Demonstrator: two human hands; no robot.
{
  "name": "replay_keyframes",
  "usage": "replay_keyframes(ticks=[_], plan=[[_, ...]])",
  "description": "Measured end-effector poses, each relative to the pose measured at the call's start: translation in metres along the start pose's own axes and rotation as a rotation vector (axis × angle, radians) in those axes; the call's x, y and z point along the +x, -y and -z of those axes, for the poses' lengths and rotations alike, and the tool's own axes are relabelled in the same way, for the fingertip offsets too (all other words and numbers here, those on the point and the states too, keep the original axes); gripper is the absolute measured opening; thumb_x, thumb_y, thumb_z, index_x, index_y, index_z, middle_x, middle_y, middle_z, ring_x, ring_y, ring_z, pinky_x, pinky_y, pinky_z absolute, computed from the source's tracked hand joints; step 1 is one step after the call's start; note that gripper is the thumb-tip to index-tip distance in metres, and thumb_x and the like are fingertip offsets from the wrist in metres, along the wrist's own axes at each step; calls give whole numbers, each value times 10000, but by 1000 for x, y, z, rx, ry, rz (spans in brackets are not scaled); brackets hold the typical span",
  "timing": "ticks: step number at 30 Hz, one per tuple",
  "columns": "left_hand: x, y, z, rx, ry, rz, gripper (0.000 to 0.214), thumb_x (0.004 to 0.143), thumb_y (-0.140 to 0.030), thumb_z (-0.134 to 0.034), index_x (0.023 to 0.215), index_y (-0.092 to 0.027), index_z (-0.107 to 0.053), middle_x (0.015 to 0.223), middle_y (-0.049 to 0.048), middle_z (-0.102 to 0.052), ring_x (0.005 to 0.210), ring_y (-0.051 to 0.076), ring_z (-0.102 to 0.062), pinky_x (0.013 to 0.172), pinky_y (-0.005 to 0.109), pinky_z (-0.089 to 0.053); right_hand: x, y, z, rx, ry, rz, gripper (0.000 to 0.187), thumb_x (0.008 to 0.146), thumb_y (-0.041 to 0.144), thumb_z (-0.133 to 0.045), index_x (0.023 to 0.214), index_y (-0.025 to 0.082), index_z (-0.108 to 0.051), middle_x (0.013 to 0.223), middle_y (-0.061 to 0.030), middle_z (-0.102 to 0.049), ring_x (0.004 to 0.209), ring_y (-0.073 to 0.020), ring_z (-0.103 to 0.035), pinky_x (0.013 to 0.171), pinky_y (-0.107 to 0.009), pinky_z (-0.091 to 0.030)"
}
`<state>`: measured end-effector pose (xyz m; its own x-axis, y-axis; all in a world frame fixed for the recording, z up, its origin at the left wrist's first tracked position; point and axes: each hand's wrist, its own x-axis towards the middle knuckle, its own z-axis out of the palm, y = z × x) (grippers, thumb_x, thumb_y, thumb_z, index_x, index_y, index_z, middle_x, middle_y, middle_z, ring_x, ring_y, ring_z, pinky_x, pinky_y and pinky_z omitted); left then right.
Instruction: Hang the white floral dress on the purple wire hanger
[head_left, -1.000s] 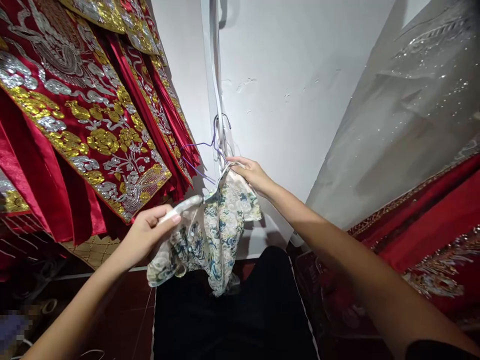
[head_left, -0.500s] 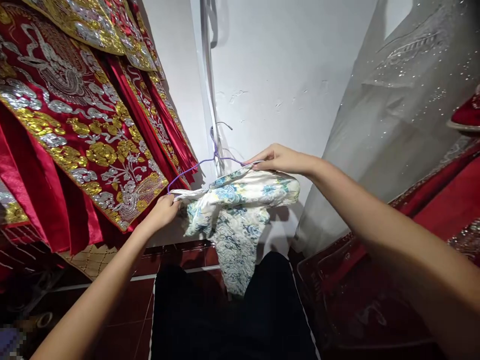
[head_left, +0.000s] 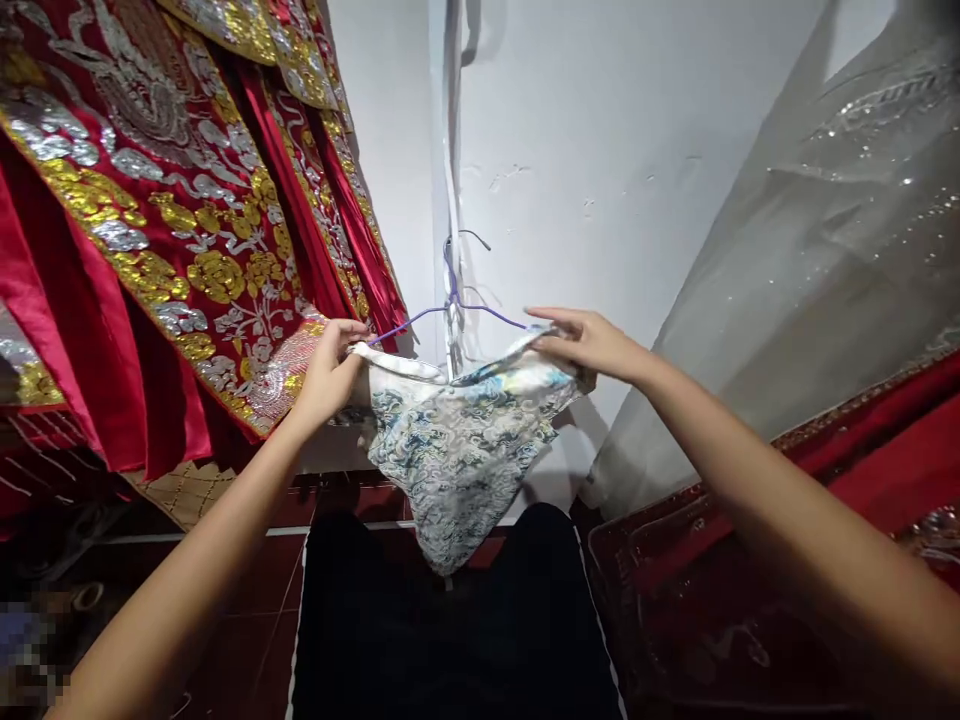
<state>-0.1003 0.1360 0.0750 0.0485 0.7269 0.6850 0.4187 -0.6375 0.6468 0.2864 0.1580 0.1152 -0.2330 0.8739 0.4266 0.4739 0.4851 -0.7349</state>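
A small white garment with a blue floral print (head_left: pixel 457 440) hangs stretched between my two hands, on a thin purple wire hanger (head_left: pixel 450 305) hooked on a white strap against the wall. My left hand (head_left: pixel 330 370) pinches the garment's left shoulder at the hanger's left end. My right hand (head_left: pixel 585 342) grips the right shoulder over the hanger's right end, fingers pressed on the cloth. The garment's lower point droops toward the dark floor.
Red robes with gold and silver embroidery (head_left: pixel 172 230) hang close on the left. A grey sequined cloth (head_left: pixel 817 250) hangs on the right above red embroidered fabric (head_left: pixel 885 450). A white wall (head_left: pixel 600 150) lies straight ahead, with something black (head_left: pixel 450 630) below.
The garment has been spread out across the hanger. My left hand rose to the hanger's left end, and my right hand shifted slightly right and down onto the other shoulder.
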Motion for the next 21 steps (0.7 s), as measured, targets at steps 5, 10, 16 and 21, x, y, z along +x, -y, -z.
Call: replay_keyframes(ticks=[5, 10, 16, 21], plan=[[19, -11, 6, -59, 124, 202, 200, 801, -260, -484, 837, -159, -653, 838, 45, -661, 772, 187, -589, 730, 291, -467, -15, -13, 0, 230, -163, -308, 364, 616, 462, -856, 760, 147, -745, 703, -91, -714, 580, -193, -631, 495, -289, -491], [25, -26, 9, 48, 180, 101, 305, 886, -405, -452, 772, -179, -624, 766, 24, -622, 734, 181, -551, 675, 275, -424, -1, 37, -6, 606, -395, -176, 259, 534, 151, -810, 772, 136, -708, 598, -16, -614, 540, -151, -583, 492, -263, -476], [26, -23, -11, 303, 91, 13, 280, 858, -449, -594, 790, -183, -650, 797, 16, -658, 765, 182, -578, 686, 271, -413, -12, 59, -6, 691, -517, 18, 249, 671, 174, -713, 913, 154, -657, 728, -5, -554, 616, -133, -552, 591, -285, -475], [30, -20, -28, 242, 6, -126, 231, 891, -376, -583, 825, -184, -692, 938, 49, -689, 932, 199, -622, 871, 328, -465, -10, 50, 5, 877, -593, 80, 126, 841, 197, -611, 941, 142, -666, 801, -15, -526, 688, -117, -518, 723, -284, -452]])
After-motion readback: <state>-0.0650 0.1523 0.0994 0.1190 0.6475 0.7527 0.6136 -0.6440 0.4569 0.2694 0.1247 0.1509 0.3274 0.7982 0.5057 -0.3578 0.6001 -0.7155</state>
